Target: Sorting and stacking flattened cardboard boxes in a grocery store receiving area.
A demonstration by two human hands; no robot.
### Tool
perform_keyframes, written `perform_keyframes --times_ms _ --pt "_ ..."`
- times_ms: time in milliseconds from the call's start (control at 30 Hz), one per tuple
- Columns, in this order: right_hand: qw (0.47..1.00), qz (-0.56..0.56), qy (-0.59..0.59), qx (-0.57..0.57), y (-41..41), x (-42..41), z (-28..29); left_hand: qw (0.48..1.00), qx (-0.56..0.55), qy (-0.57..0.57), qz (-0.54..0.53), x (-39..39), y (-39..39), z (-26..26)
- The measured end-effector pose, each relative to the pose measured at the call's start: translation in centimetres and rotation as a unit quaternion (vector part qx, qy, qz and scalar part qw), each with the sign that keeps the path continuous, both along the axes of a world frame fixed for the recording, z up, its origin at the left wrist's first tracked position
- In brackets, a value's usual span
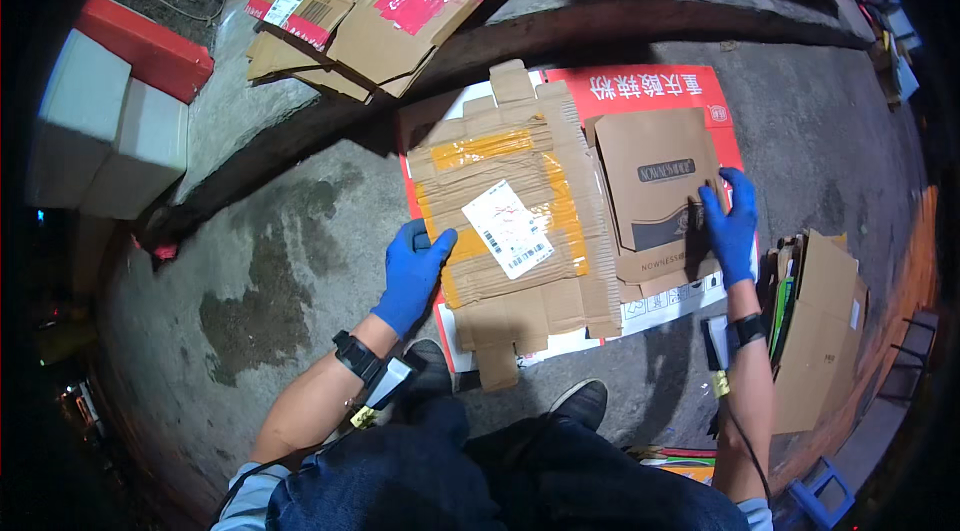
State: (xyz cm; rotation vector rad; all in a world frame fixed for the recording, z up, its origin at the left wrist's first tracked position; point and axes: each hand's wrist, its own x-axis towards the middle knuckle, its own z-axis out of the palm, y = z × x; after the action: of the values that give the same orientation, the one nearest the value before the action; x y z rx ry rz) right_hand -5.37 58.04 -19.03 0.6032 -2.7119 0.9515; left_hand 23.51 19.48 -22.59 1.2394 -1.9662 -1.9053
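Observation:
Both hands wear blue gloves. My left hand (417,268) grips the left edge of a flattened cardboard box (480,291), which has yellow tape and a white label on it. At the right edge of a smaller brown printed carton (652,193), lying flat, is my right hand (731,223), its thumb on top and its fingers at the edge; whether it grips the carton I cannot tell. Both pieces lie side by side on a larger flattened red and white carton (630,85) on the concrete ground.
Flattened boxes with pink tape (405,28) lie on a raised concrete ledge (255,111) ahead. White foam boxes (142,133) stand at the left beside a red block (150,43). Upright folded cardboard (817,343) leans at the right, near a blue plastic stool (823,493).

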Motion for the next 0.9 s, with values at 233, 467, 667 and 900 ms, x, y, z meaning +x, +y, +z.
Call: perform_keyframes --times_ms 233,467,667,900 --pt "0.969 0.12 -0.014 0.218 -6.9 8.0 0.2 0.881 -0.446 -0.006 -0.16 -1.3 0.9 3.3" --pt "0.955 0.13 -0.058 0.258 -7.3 8.0 -3.3 0.706 -0.517 0.005 -0.485 -5.3 0.8 2.2" --pt "0.955 0.128 -0.079 0.255 -6.4 7.6 -3.4 0.706 -0.505 0.004 -0.496 -5.6 1.8 2.3" --pt "0.956 0.139 -0.093 0.242 -7.4 7.7 -3.8 0.729 -0.482 0.002 -0.487 -5.1 0.6 2.6"
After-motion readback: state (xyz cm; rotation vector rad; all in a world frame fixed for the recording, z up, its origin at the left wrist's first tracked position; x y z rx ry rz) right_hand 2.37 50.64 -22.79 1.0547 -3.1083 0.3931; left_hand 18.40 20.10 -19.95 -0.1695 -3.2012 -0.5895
